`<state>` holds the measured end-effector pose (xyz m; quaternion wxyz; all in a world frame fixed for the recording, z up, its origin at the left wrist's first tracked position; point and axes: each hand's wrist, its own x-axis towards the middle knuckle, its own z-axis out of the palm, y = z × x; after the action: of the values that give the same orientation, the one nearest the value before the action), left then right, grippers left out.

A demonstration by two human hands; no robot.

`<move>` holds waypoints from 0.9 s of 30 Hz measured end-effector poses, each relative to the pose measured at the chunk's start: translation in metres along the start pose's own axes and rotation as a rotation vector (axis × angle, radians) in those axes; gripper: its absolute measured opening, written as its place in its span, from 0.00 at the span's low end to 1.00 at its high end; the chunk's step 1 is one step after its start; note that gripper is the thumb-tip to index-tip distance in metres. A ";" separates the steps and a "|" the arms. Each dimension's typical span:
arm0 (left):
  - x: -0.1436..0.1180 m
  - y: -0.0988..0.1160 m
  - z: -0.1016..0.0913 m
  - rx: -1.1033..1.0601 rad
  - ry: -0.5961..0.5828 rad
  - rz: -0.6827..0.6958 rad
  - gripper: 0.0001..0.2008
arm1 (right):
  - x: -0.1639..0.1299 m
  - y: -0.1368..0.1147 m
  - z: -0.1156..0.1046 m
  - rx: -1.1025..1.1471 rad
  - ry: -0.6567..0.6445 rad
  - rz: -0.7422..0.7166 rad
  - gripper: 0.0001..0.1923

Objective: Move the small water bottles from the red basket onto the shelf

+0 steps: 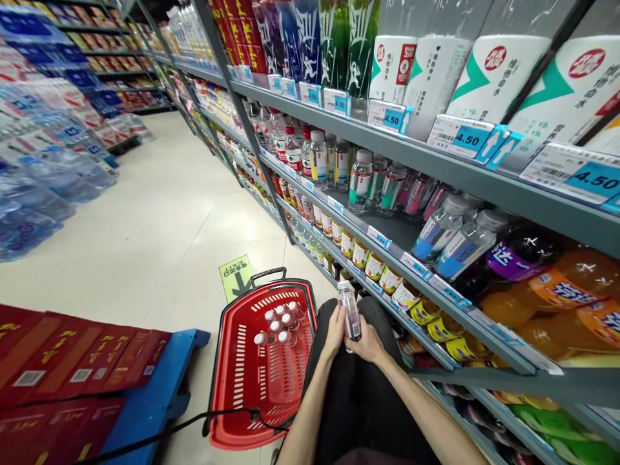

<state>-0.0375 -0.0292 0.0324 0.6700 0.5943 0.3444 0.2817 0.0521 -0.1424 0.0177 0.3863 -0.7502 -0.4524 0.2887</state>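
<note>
Both hands hold one small clear bottle [349, 311] with a white cap and a purple label, upright over my dark-trousered lap. My left hand [334, 330] wraps its left side and my right hand [368, 343] cups it from below on the right. A red shopping basket [238, 381] stands on the floor just left of my knees, with several similar white-capped bottles [278, 323] lying in its far end.
Grey shelving [436, 161] full of bottled drinks and blue price tags runs along the right. A blue pallet [155, 394] with red cartons [62, 374] sits at the lower left. Stacked water packs [39, 161] line the far left of the aisle.
</note>
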 end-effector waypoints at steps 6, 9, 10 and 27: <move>0.006 -0.018 -0.003 -0.200 0.015 -0.065 0.40 | 0.001 -0.003 -0.003 -0.031 -0.006 0.003 0.26; 0.008 -0.019 -0.004 -0.437 0.035 -0.150 0.38 | 0.001 -0.004 -0.003 -0.072 -0.031 -0.006 0.26; 0.008 -0.019 -0.004 -0.513 0.044 -0.172 0.37 | 0.001 -0.005 -0.003 -0.091 -0.041 -0.004 0.27; 0.003 -0.016 -0.007 -0.247 0.067 -0.047 0.32 | 0.000 -0.001 -0.004 -0.159 -0.050 0.008 0.28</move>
<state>-0.0417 -0.0251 0.0158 0.7326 0.4894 0.3432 0.3256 0.0548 -0.1436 0.0202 0.3127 -0.7729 -0.4804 0.2723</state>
